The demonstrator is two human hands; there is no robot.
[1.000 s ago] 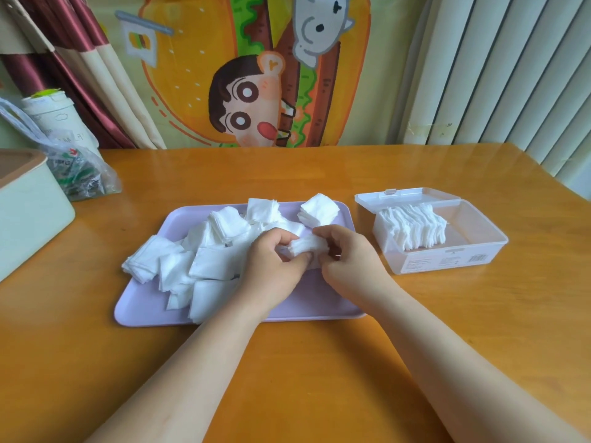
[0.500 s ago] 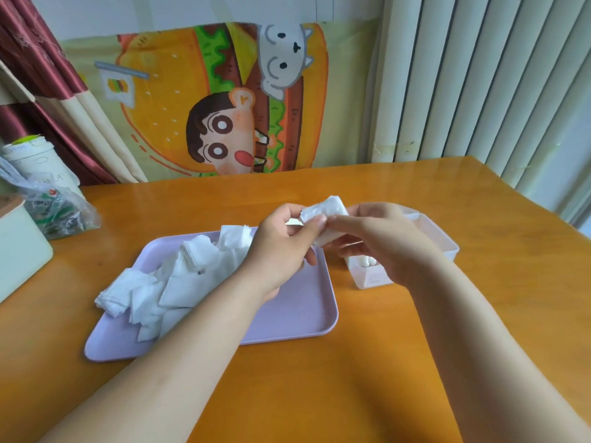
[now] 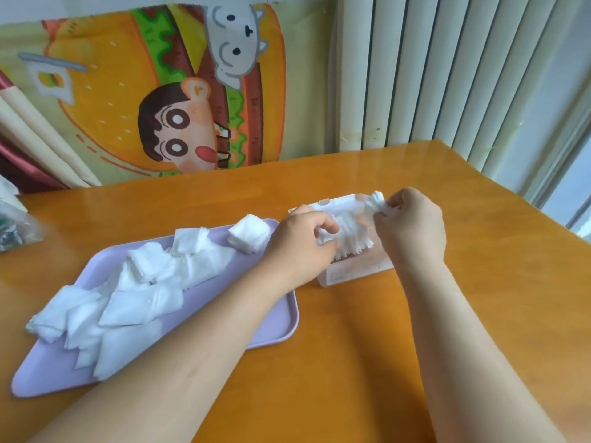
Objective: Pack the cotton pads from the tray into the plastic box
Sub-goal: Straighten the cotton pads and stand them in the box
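Note:
A lilac tray lies on the wooden table, with several white cotton pads heaped on its left and far parts. Right of it stands the clear plastic box, lid open, a row of upright pads inside. My left hand hovers over the box's left end, fingers curled against that row. My right hand is over the box's right side and pinches a small bunch of pads above it. Both hands hide much of the box.
A clear plastic bag sits at the table's far left edge. A cartoon cloth and vertical blinds hang behind the table. The table's right edge runs close beyond the box.
Both hands have carried the bunch of pads from above the tray rightward to the box. The left hand has let go of the bunch and now touches the row inside.

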